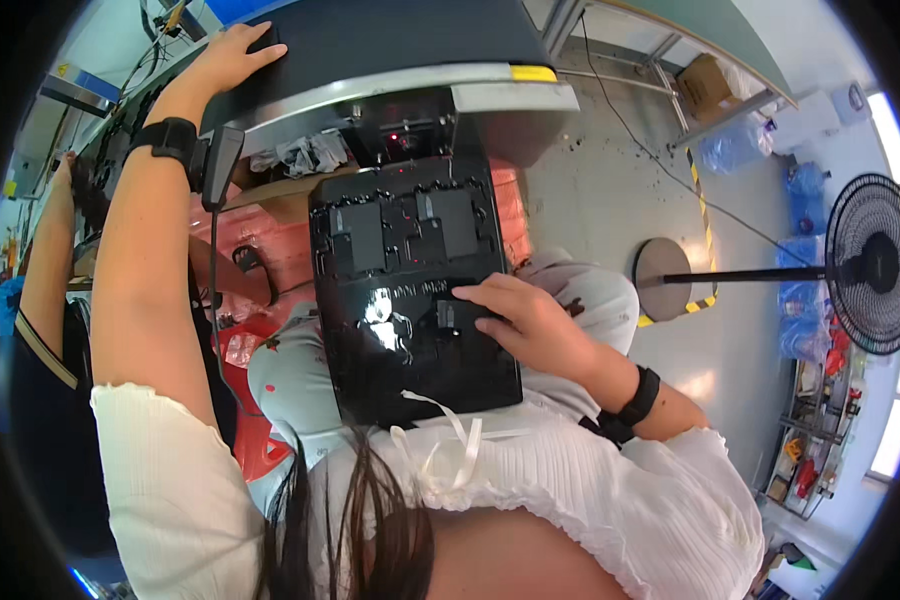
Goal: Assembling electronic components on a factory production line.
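Note:
A glossy black moulded plastic tray rests across my lap, its far end under the edge of a conveyor. Two dark grey flat pieces, one on the left and one on the right, sit in its far half. Over the tray's right side is my right hand, index finger and thumb apart, with nothing visible between them. Just left of the thumb lies a small dark grey square piece. My left hand reaches far forward, fingers spread flat on the black conveyor belt.
The conveyor's metal edge crosses ahead of me. A co-worker's arm is at the far left. To the right stands a black fan on a round base, its cord trailing over the floor. Pink plastic sheeting lies beneath the conveyor.

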The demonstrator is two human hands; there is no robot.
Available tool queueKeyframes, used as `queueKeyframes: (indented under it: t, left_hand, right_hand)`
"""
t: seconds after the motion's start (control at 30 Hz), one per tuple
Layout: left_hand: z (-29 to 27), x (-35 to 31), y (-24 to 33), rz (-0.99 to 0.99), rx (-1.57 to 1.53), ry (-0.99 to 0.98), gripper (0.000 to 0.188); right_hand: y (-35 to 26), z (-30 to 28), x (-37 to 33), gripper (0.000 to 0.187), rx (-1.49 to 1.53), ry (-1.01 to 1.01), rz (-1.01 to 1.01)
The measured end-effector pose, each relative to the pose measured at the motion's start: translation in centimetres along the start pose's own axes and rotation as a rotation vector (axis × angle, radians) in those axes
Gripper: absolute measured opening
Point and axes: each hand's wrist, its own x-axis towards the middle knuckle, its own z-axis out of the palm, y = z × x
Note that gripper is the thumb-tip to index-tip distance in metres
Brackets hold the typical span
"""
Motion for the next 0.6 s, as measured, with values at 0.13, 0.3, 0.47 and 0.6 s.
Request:
queueKeyframes:
  t: [0.13,0.3,0.47,0.6]
  left_hand:
    - [-2.3,-4.9,6.3,-0.054,0.009,0.173,0.057]
    - [-5.6,-17.4,17.6,0.281,-0.295,0.418,0.068]
    - [-5.4,-28.0,22.7,0.286,-0.477,0.070,0.072]
    - [-3.2,-31.6,24.3,0.294,-0.491,-0.025,0.066]
  right_hand:
    - [0.7,2.7,-1.2,0.036,-0.135,0.181,-0.158]
    - [0.0,2.9,-2.8,0.033,-0.513,0.185,-0.278]
    - [-0.4,3.9,-3.6,0.045,-0.644,-0.005,-0.330]
    - [-0.7,2.9,-3.6,0.048,-0.867,-0.031,-0.376]
